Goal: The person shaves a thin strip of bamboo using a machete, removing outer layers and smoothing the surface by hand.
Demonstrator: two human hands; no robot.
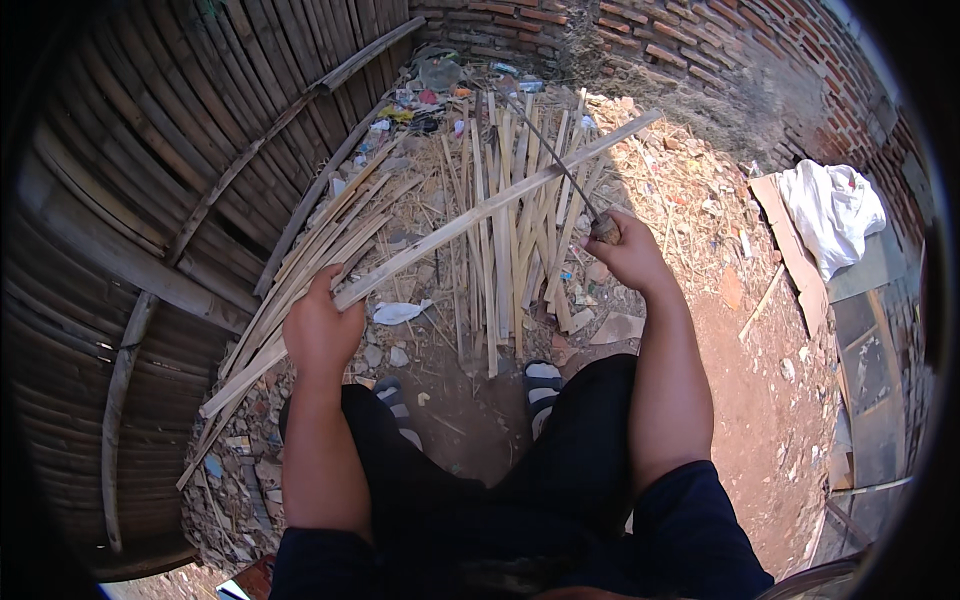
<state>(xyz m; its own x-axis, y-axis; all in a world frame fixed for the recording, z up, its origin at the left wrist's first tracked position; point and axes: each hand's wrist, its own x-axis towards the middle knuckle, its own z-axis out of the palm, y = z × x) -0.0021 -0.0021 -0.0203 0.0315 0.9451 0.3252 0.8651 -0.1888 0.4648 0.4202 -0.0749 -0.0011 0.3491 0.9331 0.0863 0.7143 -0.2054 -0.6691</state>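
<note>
My left hand (325, 325) is closed around a long pale wooden strip (470, 218), which slants from the lower left up to the far right. In my right hand (630, 255) is the handle of a long, thin, dark-bladed tool (572, 180), apparently a machete seen edge-on. Its blade points away to the far left and crosses the strip near the strip's far end. Whether blade and wood touch there, I cannot tell. Beneath the strip, a loose pile of split wooden strips (492, 290) lies on the ground, with more strips (335, 240) stacked at the left.
A slatted wooden wall (110, 200) rises at the left, a brick wall (690, 45) at the back. White cloth (832, 212) and cardboard (790, 250) lie at the right. Rubble, wood scraps and a white plastic piece (400, 312) litter the ground near my sandaled feet (541, 385).
</note>
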